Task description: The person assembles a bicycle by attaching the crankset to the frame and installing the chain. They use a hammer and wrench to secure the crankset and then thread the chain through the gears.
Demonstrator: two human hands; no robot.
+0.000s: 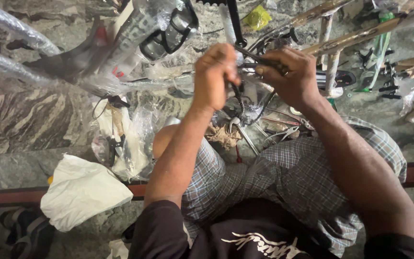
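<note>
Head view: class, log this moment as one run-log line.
left hand: gripping black cable | right hand: holding pliers | below: wrench on floor | wrapped frame at left

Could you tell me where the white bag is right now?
In the head view, the white bag lies lower left on the stone floor, beside the left arm.

Both hands work close together over bicycle parts. The left hand (214, 76) is closed around a black cable (238, 98); the right hand (291, 74) pinches a thin dark tool (259, 60). A wrapped frame (135, 43) lies beside them, a white bag (80, 189) on the floor (20, 120).
</note>
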